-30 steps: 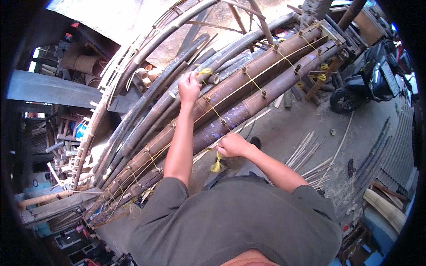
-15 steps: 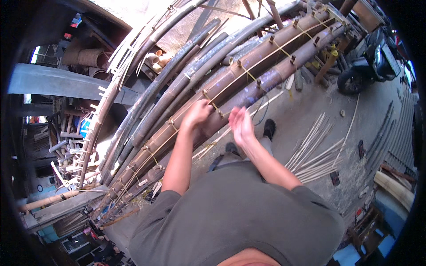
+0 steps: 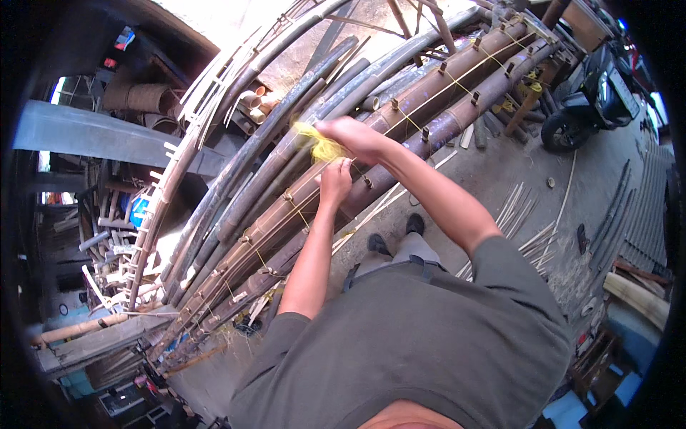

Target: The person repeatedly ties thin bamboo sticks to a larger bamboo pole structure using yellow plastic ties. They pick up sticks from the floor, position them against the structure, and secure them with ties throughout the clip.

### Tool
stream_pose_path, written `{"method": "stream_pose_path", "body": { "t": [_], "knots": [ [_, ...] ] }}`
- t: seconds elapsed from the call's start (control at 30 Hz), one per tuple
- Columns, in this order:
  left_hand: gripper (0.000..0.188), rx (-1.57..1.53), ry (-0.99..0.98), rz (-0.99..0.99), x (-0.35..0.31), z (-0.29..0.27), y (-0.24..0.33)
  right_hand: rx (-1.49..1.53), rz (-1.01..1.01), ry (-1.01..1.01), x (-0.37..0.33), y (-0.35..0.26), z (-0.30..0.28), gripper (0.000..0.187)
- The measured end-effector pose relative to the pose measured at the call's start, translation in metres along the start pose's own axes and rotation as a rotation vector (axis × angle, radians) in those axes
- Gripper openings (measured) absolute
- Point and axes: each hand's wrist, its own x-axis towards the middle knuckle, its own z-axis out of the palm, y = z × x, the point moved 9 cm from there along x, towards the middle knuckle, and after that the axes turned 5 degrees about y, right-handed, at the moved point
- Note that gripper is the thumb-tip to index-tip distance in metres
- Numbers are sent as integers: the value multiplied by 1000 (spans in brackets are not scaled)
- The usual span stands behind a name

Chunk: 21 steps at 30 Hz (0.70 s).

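2 hands (image 3: 354, 139) (image 3: 334, 184) over bamboo poles (image 3: 429, 91), yellow strands (image 3: 326, 149) blurred, grip unclear

String (image 3: 325, 149) lies between my left hand (image 3: 336, 183) and right hand (image 3: 355, 139), above bamboo poles (image 3: 421, 89). Left of my hands is a bamboo frame (image 3: 166, 196); right, bamboo strips (image 3: 516, 207) on the ground (image 3: 493, 179) and, farther off, a motorcycle (image 3: 606, 107).

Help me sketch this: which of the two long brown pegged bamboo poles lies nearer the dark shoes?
The lower pole: it runs between the dark shoes and the upper pole, which lies beyond.
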Motion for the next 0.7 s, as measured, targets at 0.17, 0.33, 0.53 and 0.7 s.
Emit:
{"method": "stream_pose_path", "body": {
  "t": [0.17,0.33,0.53,0.7],
  "knots": [
    [27,50,64,-2,-10,-2,22,-898,-186,-62,-125,75,7,45],
    [18,-521,275,47,18,-48,53,103,-369,589,-163,75,-56,23],
    [21,-172,248,346,69,-26,93,1171,-352,606,-178,119,-64,32],
    [25,-372,109,128,87,-33,52,0,-256,653,-173,117,-52,24]
  ]
}}
